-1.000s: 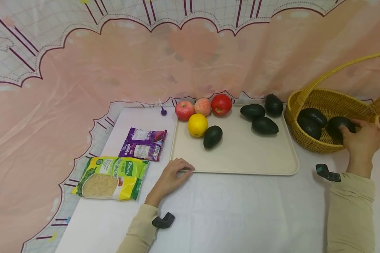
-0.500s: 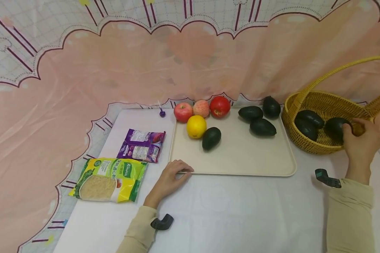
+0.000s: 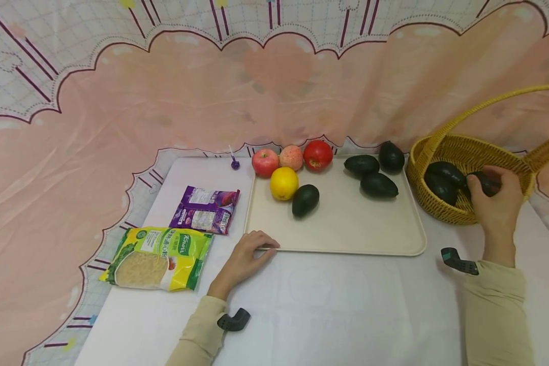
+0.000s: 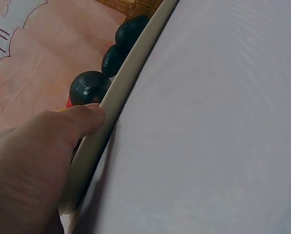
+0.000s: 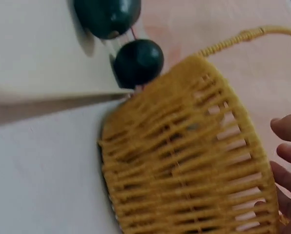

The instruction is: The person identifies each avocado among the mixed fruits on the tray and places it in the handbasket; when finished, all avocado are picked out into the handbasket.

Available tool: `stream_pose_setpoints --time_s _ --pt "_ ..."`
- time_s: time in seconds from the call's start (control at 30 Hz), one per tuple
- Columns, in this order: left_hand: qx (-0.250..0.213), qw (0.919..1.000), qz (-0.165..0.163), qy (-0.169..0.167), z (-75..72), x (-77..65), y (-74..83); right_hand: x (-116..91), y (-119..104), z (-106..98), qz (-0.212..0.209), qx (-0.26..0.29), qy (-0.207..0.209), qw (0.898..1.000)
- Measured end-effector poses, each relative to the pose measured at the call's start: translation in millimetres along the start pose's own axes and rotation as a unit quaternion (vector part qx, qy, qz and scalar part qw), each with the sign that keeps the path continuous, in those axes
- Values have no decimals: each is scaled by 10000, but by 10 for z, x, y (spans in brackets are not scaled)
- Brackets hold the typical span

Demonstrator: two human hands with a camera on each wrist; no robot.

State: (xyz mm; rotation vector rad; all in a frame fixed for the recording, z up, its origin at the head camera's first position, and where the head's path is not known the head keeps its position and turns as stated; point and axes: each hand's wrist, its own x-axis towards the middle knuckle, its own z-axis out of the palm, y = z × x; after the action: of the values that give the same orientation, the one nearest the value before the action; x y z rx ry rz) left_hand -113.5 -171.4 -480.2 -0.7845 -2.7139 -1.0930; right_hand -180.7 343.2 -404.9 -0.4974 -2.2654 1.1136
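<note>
R hand grips avocado in basket: wrap fully, lift clear of rim; L hand, fingers relaxed, steadies tray.

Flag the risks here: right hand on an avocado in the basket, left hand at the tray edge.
1. The right hand grips an avocado low in the wicker basket; lifting could catch the near rim or handle and tip the basket.
2. The round fruit lies loose on the tray; a nudge from the left hand might set it rolling.
</note>
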Motion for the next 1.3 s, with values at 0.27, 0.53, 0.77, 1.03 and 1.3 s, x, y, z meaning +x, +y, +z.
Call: stream_pose_setpoints --time_s 0.27,0.53,0.77,1.03,1.3 --pt "21 10000 66 36 3 -5 -13 -91 -131 149 -788 550 300 9949" --pt "-10 10000 45 17 -16 7 -7 -174 -250 317 -1300 1243 481 9825" --pt "-43 10000 -7 -5 -11 -2 1 -253 -303 466 -1922 1478 237 9699" --pt "-58 9999 -119 -105 -14 5 1 -511 -672 498 -2297 1603 -104 9599" --pt "-1 10000 15 25 -2 -4 -12 -511 -510 739 -2523 1320 -936 9540"
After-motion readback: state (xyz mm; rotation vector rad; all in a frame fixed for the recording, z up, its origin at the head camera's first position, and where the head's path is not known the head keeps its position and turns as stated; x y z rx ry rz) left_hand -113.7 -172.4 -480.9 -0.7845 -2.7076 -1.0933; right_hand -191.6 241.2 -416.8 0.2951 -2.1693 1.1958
